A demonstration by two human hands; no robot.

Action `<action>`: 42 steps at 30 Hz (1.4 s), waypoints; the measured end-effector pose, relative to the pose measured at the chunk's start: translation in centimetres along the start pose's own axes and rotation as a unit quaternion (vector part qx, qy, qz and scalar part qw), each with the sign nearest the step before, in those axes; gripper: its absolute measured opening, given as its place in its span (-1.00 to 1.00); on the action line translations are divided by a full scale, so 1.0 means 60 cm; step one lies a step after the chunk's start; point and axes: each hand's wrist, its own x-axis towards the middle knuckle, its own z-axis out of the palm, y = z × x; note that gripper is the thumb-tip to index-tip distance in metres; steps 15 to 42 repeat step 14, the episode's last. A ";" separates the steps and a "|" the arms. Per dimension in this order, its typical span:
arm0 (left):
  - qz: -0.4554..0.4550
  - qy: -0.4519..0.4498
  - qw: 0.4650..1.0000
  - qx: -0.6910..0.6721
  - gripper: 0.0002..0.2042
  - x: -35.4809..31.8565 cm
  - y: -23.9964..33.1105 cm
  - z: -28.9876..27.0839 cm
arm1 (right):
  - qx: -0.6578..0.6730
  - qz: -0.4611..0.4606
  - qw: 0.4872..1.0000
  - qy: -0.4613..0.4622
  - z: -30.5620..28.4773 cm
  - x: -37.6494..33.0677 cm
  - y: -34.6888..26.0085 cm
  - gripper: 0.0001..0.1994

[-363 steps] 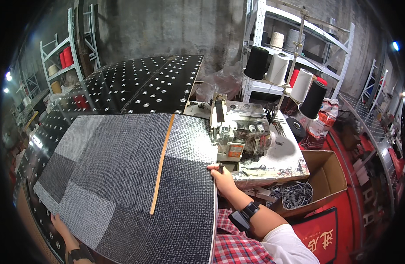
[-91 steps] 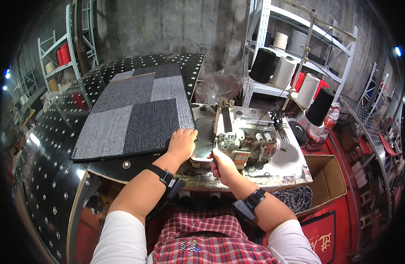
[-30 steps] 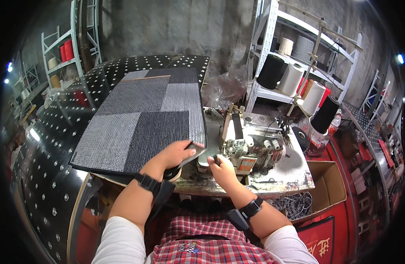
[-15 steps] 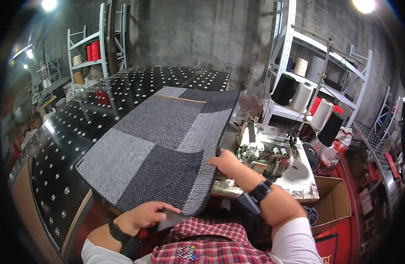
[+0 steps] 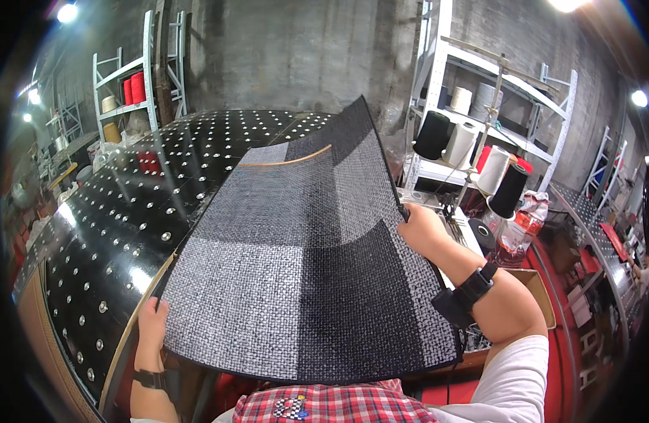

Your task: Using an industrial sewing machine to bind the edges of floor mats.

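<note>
A woven rug point(image 5: 254, 289) in grey, dark grey and black blocks, with a dark bound edge, spreads before me. Its near end is lifted toward my body, and its right side curves upward. My left hand point(image 5: 152, 321) is closed on the rug's left edge near the front corner. On the right edge, about halfway along, my right hand point(image 5: 424, 229) grips the binding. A thin tan strip point(image 5: 296, 161) lies bowed across the rug's far part. Both hands' fingertips are partly hidden by the rug.
A black table point(image 5: 145, 225) studded with metal balls supports the rug's far part. At right, a sewing machine is mostly hidden behind the rug, near thread cones point(image 5: 492, 169). A cardboard box point(image 5: 539, 289) stands low at right, and metal shelves point(image 5: 550, 106) rise behind.
My left hand has moved from the rug's near edge to its left edge. The right side has been raised by my right hand, and the rug has turned and come nearer, covering the sewing machine.
</note>
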 end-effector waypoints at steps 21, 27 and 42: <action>0.248 0.017 0.909 -0.335 -0.62 -0.084 0.162 0.017 | 0.343 -0.009 0.845 0.410 -0.032 -0.334 0.158 -0.77; 0.248 0.017 0.909 -0.335 -0.62 -0.084 0.162 0.017 | 0.343 -0.009 0.845 0.410 -0.032 -0.334 0.158 -0.77; 0.248 0.017 0.909 -0.335 -0.62 -0.084 0.162 0.017 | 0.343 -0.009 0.845 0.410 -0.032 -0.334 0.158 -0.77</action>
